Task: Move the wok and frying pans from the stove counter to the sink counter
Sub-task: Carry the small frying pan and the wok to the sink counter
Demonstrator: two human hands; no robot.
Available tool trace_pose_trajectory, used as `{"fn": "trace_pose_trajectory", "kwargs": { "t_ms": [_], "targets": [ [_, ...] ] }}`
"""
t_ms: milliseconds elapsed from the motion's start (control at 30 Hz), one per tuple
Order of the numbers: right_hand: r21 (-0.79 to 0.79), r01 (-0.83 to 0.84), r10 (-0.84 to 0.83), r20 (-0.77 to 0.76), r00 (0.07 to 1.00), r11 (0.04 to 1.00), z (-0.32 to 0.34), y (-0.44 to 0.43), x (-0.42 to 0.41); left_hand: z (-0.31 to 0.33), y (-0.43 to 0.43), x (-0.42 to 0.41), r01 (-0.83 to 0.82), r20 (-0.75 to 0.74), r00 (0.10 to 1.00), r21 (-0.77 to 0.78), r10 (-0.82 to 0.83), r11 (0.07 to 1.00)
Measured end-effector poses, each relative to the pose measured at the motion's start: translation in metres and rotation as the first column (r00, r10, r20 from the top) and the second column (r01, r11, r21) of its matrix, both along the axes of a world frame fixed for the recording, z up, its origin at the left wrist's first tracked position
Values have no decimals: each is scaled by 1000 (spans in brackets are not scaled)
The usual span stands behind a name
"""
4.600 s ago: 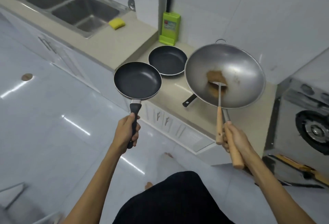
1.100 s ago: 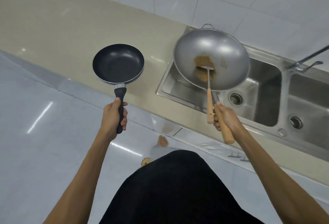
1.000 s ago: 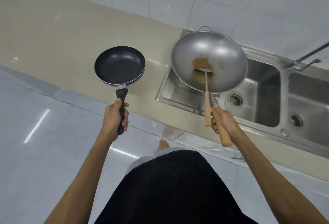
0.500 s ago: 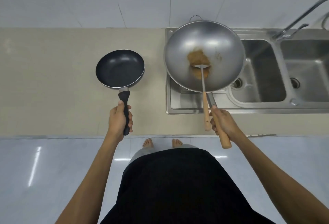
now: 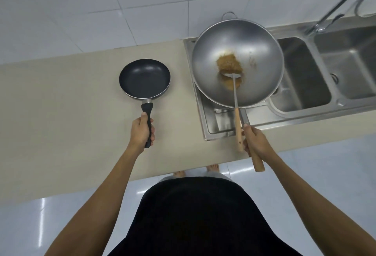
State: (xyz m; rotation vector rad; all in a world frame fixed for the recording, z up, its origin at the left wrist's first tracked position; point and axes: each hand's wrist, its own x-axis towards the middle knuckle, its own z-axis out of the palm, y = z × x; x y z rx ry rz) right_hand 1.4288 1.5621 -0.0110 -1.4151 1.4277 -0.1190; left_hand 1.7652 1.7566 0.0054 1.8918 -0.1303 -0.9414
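Note:
My left hand [image 5: 141,131] grips the black handle of a small dark frying pan [image 5: 144,78], which is over the beige sink counter [image 5: 61,113], low or resting; I cannot tell which. My right hand [image 5: 255,142] holds the wooden handle of a large steel wok [image 5: 254,52] together with a wooden-handled spatula [image 5: 236,101]. The wok hangs over the left drainboard end of the steel sink [image 5: 223,125]. A brown residue patch [image 5: 228,64] sits in the wok's middle under the spatula blade.
The double-basin sink [image 5: 305,76] runs to the right, with a curved tap [image 5: 335,5] at the back. A white tiled wall [image 5: 122,1] rises behind the counter. Glossy white floor [image 5: 30,225] lies below the counter's front edge.
I have turned from the stove counter to face the sink counter squarely. Both pans came along in my hands; the frying pan has sunk lower over the beige top.

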Motion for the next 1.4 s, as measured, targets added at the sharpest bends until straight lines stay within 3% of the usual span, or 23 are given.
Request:
{"fn": "trace_pose_trajectory", "kwargs": {
  "t_ms": [367,700,1067,1400],
  "targets": [
    [-22,-8,7,-13,1000,1000,-7,-13,20,-15,-16,23,53,12,999,-3,-53,999],
    [-96,-52,42,-106,993,994,-18,-15,17,-29,-27,16,32,-146,989,5,-30,999],
    [-207,-166,111,-256,960,964,-20,-15,24,-28,-31,16,88,-47,995,86,-84,992],
    [-275,-96,21,-266,964,957,-14,-1,32,-22,-30,20,221,124,957,276,-263,935]
  ]
}}
